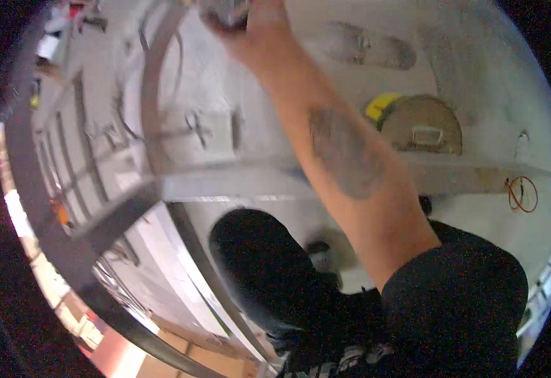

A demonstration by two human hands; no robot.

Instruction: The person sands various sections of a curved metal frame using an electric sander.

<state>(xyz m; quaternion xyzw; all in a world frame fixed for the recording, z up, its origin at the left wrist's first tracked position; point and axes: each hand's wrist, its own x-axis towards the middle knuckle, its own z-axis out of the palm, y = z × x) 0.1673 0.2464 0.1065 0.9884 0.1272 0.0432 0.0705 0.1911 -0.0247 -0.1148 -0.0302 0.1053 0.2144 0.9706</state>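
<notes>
My right arm reaches up from the lower right, bare below a black sleeve, with a dark patch on the forearm. My right hand [256,34] is at the top edge and partly cut off. Its fingers close around a dark and grey object [226,11], blurred and only partly in view, so I cannot make out its kind. Below the hand spreads a smudged, pale grey surface [275,120]. My left hand is not in view.
A half-round brownish panel [423,129] with a yellow edge sits right of my forearm. Farther right hangs a loop of orange wire [522,194]. An elongated dark oval [373,47] marks the upper surface. A dark curved frame [29,183] runs down the left, near my black-clad knee [250,246].
</notes>
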